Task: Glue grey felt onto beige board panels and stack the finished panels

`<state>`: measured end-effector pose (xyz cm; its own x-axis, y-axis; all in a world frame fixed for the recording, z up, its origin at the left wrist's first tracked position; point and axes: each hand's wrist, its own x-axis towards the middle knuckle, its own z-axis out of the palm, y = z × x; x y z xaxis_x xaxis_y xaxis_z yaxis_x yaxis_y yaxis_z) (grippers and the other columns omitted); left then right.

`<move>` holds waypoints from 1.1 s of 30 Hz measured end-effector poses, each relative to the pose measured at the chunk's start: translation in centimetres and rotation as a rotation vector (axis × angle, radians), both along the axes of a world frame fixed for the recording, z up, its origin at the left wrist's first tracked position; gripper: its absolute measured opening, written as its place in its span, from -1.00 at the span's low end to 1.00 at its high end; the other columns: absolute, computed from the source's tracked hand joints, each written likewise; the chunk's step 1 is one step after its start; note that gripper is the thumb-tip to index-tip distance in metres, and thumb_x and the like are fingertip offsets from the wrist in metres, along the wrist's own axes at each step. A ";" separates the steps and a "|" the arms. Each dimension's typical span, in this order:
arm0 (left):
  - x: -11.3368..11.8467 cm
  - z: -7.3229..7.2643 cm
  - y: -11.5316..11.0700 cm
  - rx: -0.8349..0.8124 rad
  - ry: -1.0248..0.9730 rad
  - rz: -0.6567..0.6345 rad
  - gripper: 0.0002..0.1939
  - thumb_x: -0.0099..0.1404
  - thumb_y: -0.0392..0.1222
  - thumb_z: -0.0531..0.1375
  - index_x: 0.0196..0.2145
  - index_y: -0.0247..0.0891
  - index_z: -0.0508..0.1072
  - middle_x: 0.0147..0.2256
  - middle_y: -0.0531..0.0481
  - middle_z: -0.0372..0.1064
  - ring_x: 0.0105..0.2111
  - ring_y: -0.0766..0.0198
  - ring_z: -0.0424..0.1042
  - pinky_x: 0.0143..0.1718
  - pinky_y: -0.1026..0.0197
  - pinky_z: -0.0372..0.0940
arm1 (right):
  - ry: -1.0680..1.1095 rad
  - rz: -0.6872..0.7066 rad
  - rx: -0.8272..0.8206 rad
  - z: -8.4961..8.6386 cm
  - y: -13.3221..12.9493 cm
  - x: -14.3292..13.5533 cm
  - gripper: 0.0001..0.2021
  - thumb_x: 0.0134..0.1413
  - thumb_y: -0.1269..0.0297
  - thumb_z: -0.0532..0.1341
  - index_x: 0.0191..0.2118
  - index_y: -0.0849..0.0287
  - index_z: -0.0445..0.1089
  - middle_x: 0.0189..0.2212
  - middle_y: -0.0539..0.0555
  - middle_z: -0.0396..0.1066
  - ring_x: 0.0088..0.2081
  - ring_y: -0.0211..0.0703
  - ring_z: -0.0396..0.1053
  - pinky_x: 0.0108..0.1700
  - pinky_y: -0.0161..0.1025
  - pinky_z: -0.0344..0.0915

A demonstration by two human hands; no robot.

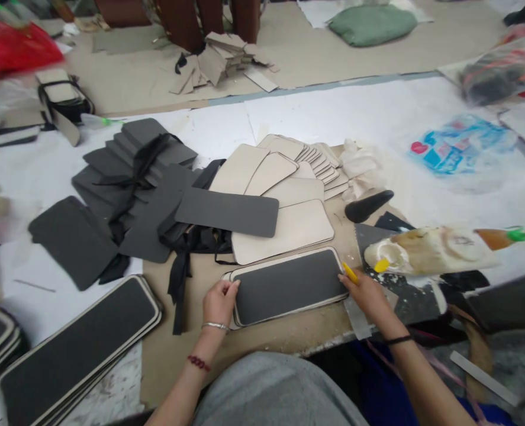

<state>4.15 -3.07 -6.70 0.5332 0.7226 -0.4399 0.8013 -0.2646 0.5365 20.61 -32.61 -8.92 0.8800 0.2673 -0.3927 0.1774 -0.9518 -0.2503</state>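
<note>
In front of me lies a dark grey rectangular panel (289, 287) with rounded corners, on a cream-bordered backing piece atop a small stack. My left hand (220, 306) is closed at its left end, thumb and fingers pinching the edge. At the right end my right hand (369, 297) is closed around a slim yellow tool (350, 273), its fingertips touching the panel's corner. What kind of tool it is does not show clearly. Just behind are cream panels (284, 228), with a loose grey strip (229, 212) lying across them.
A glue-smeared container (426, 251) lies on its side at right, near a black curved object (369, 206). Fanned grey pieces (131, 157) with black ties are at left. More bordered panels (80, 349) are stacked front left. Cardboard scraps (222, 59) lie at the back.
</note>
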 end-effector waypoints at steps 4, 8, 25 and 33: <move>-0.2 -0.6 -0.1 0.045 -0.030 -0.015 -0.73 0.10 -0.03 0.10 -0.62 -0.22 0.32 -0.63 0.10 0.31 -0.56 0.32 0.28 -0.46 0.29 0.11 | -0.010 0.009 0.029 -0.7 -0.4 0.4 -0.74 0.10 0.12 0.00 -0.32 0.16 0.34 -0.48 0.11 0.43 -0.37 -0.06 0.40 -0.34 -0.27 0.19; -0.4 -0.9 -0.2 0.087 -0.025 -0.041 -0.72 0.16 -0.03 0.07 -0.60 -0.22 0.31 -0.61 0.08 0.31 -0.55 0.31 0.27 -0.45 0.28 0.09 | 0.008 0.006 0.040 -0.3 -0.1 0.4 -0.73 0.08 0.11 0.01 -0.35 0.16 0.34 -0.51 0.11 0.42 -0.39 -0.04 0.40 -0.36 -0.26 0.19; 0.6 0.2 -0.7 0.305 0.305 -0.308 -0.76 0.32 -0.11 -0.06 -0.35 -0.24 0.33 -0.38 -0.10 0.46 -0.40 0.19 0.42 -0.47 0.24 0.10 | -0.017 0.004 -0.053 0.5 0.5 -0.1 -0.72 0.15 0.13 0.02 -0.28 0.20 0.37 -0.44 0.12 0.44 -0.36 -0.11 0.39 -0.36 -0.32 0.13; 0.7 -0.1 -0.5 0.325 0.322 -0.337 -0.74 0.31 -0.07 -0.07 -0.33 -0.23 0.34 -0.40 -0.11 0.46 -0.41 0.15 0.44 -0.46 0.22 0.16 | 0.021 -0.056 0.014 1.2 1.0 -0.3 -0.77 0.14 0.21 0.05 -0.26 0.21 0.39 -0.42 0.14 0.44 -0.36 -0.14 0.37 -0.34 -0.32 0.13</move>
